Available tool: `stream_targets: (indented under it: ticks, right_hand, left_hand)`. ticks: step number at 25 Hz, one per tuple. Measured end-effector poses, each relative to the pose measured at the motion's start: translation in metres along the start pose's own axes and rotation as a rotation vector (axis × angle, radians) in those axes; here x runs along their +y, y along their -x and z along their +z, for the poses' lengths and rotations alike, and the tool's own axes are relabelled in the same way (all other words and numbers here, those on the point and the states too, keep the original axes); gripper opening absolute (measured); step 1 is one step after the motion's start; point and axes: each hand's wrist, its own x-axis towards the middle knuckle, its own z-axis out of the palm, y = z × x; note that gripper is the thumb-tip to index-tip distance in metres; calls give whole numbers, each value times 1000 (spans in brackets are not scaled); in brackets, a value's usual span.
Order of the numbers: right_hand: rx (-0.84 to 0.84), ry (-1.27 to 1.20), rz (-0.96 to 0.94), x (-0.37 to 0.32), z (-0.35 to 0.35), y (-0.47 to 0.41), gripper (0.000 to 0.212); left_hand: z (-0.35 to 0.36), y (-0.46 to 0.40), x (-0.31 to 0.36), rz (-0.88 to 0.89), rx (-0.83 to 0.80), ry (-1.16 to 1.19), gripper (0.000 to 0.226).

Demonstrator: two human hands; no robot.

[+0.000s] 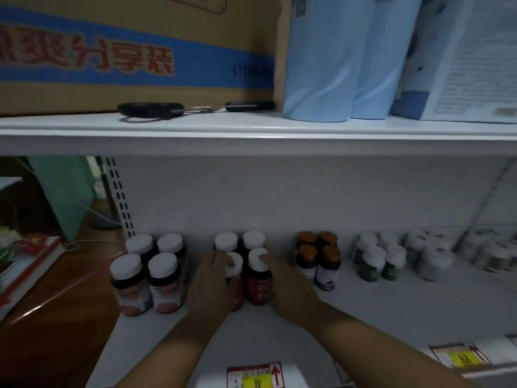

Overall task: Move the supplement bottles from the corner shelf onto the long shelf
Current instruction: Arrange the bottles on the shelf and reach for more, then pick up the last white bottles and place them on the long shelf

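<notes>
Left hand (213, 278) wrapping grip around front-left red bottle (234, 278); right hand (285, 281) clasping front-right red bottle (258, 278), both standing left of orange-capped bottles (319, 259).

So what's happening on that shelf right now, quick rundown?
Left hand wrapped on one white-capped red bottle. Right hand on its neighbour. Both standing on the shelf, two more behind. Neighbouring bottle clusters close either side.

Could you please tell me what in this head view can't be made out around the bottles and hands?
- Left front bottle: label covered by the left hand.
- Right front bottle: its right side hidden by the right hand.
- Far-right bottles: too blurred to read.
- Price tag: cut off by the bottom edge.
</notes>
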Motion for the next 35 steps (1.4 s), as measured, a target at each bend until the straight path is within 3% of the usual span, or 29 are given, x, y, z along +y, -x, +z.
stream_targets:
  ticks: [5, 11, 13, 15, 19, 27, 35]
  right_hand:
    - [-123, 60, 17, -18, -38, 25, 70]
    - [-240, 240, 242, 34, -101, 76, 72]
    - [-239, 248, 308, 63, -125, 107, 72]
    - [-216, 298, 349, 93, -150, 142, 72]
    - [-164, 286, 500, 156, -216, 227, 72]
    - [-9, 199, 806, 275, -328, 417, 72]
    - [25, 145, 975, 410, -416, 505, 73]
  left_hand:
    - [-11, -17, 17, 173, -34, -111, 56]
    - [24, -28, 85, 306, -381, -348, 60]
    - [50, -25, 122, 391, -451, -323, 65]
    - [81, -19, 169, 490, -430, -308, 75]
    - [154, 11, 282, 468, -626, -203, 62]
    - [317, 84, 483, 684, -788, -113, 62]
    - [472, 78, 626, 785, -918, -77, 65]
